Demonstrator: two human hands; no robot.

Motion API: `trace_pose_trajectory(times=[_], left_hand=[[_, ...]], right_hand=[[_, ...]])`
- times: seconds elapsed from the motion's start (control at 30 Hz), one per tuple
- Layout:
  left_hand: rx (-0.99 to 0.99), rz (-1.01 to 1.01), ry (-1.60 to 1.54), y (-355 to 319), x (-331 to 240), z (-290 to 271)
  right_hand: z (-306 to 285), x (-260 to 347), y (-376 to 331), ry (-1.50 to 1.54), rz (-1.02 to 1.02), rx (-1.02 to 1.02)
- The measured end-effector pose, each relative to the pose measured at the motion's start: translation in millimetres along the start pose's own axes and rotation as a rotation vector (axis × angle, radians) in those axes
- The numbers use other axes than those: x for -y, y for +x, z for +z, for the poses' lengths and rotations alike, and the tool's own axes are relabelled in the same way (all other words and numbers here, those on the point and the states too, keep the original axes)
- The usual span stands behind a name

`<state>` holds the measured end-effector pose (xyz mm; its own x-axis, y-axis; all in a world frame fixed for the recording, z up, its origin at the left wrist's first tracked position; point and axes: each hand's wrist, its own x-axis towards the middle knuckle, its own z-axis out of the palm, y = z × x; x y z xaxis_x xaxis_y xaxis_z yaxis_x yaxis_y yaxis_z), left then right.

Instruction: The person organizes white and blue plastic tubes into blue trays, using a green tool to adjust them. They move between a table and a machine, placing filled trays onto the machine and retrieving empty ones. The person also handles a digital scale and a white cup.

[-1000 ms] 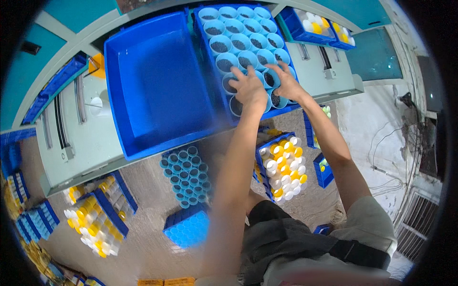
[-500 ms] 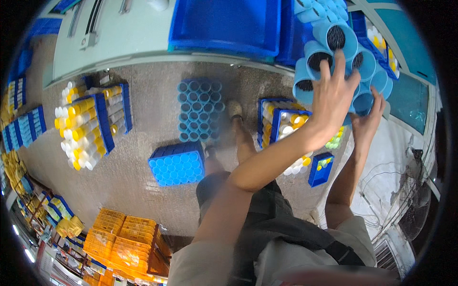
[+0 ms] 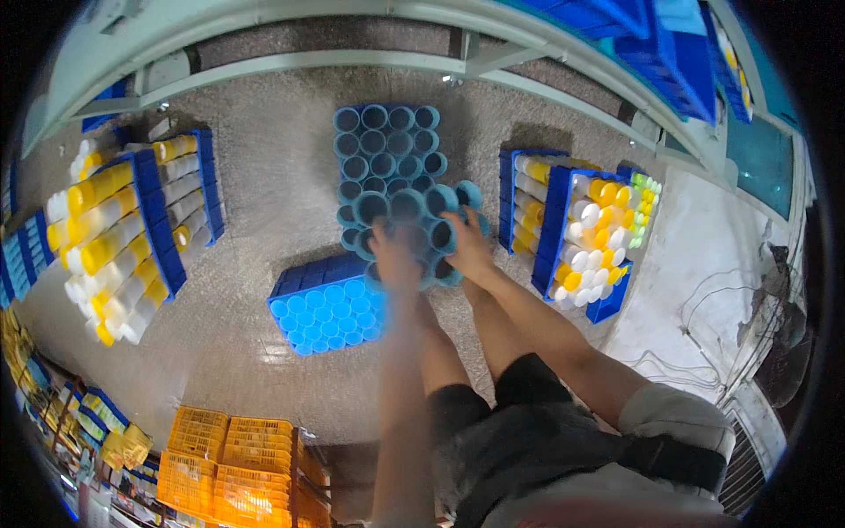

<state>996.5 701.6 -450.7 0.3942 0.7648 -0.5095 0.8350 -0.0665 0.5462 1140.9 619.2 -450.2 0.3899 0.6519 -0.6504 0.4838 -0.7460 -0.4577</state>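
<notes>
A bunch of round light-blue cups (image 3: 439,201) is pressed together between my two hands, open mouths up, insides dark. My left hand (image 3: 396,260), smeared by motion, grips the bunch at its near left side. The fingers of my right hand (image 3: 469,250) are bent over the rims on the right side. Beneath and beyond the bunch, rows of similar blue cups (image 3: 374,116) stand on the wet-looking floor (image 3: 273,176); the bunch hides the nearest rows, and I cannot tell whether it touches them.
Left of the cups is a blue crate (image 3: 304,277) packed with bright-blue cups. Crates with yellow and white cylinders stand at left (image 3: 158,224) and right (image 3: 552,229). Stacked orange crates (image 3: 224,466) are at lower left. A pale metal frame (image 3: 308,72) crosses the far side.
Both hands have come down and left from the far-right table, bringing the bunch of blue cups over the rows on the floor. My view has shifted with them.
</notes>
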Motion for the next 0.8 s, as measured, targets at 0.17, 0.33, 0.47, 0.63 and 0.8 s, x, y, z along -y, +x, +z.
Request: trace_pose_trajectory(times=[0.17, 0.33, 0.47, 0.63, 0.8], left_hand=[[-0.032, 0.18, 0.026, 65, 124, 51], [-0.022, 0.097, 0.074, 89, 169, 56], [0.065, 0.144, 0.039, 89, 158, 59], [0.075, 0.09, -0.043, 87, 141, 72], [0.004, 0.019, -0.112, 87, 140, 68]], right_hand=[[110, -20, 65, 0.099, 0.005, 0.022], [135, -48, 77, -0.031, 0.1, -0.034], [138, -40, 80, -0.149, 0.029, 0.061], [113, -29, 87, -0.22, -0.035, 0.066], [65, -70, 137, -0.053, 0.127, -0.259]])
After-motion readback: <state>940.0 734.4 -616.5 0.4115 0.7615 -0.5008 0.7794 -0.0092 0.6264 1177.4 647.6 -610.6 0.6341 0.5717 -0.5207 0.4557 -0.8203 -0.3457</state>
